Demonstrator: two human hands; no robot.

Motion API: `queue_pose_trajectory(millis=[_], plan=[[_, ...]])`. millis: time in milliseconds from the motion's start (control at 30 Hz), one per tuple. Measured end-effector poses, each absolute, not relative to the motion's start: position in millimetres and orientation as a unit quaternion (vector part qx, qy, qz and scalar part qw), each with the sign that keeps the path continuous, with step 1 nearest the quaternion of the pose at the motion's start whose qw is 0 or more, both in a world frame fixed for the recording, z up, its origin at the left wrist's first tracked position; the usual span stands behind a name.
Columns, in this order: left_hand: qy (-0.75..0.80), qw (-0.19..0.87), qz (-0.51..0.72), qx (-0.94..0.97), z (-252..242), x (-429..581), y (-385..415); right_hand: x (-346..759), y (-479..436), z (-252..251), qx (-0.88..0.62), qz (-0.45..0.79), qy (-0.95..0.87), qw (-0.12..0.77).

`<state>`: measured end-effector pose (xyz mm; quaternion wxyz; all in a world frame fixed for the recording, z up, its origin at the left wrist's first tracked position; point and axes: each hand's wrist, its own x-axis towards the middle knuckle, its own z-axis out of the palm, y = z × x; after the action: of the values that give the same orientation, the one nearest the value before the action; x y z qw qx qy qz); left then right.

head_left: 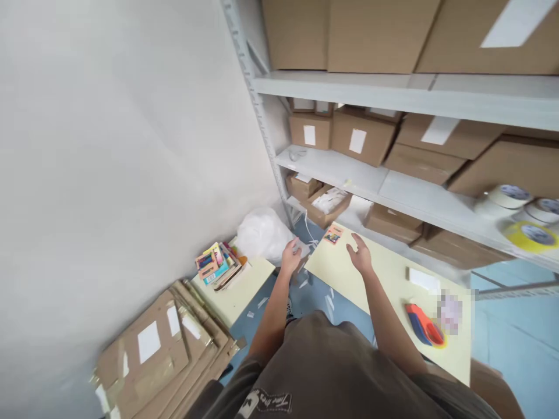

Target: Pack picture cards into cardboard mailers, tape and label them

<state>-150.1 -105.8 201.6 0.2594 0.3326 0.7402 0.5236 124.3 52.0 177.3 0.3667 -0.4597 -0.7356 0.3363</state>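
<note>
Flattened cartons [161, 355] are stacked nearest, at lower left, with a tape dispenser [424, 326] on the table [393, 279] at right. Both arms are stretched forward: the left hand [290, 256] is spread empty, the right hand [360, 254] open above the table. A small card [333, 234] lies just beyond, near shelved boxes [362, 137].

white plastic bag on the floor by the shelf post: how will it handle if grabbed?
The white plastic bag looks puffy and crumpled, so probably floppy and light for its size. Its glossy film may slip in the left hand beside it.
</note>
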Motion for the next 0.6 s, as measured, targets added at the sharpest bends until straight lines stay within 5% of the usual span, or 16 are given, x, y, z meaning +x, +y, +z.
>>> queue_pose_trajectory(millis=[400,600], plan=[[0.853,0.102,0.483,0.169,149,-406,-210,-197,-11,160,-0.276,0.41,-0.853,0.17],[0.886,0.232,0.381,0.128,127,-452,-201,-290,-27,138,-0.277,0.415,-0.863,0.079]])
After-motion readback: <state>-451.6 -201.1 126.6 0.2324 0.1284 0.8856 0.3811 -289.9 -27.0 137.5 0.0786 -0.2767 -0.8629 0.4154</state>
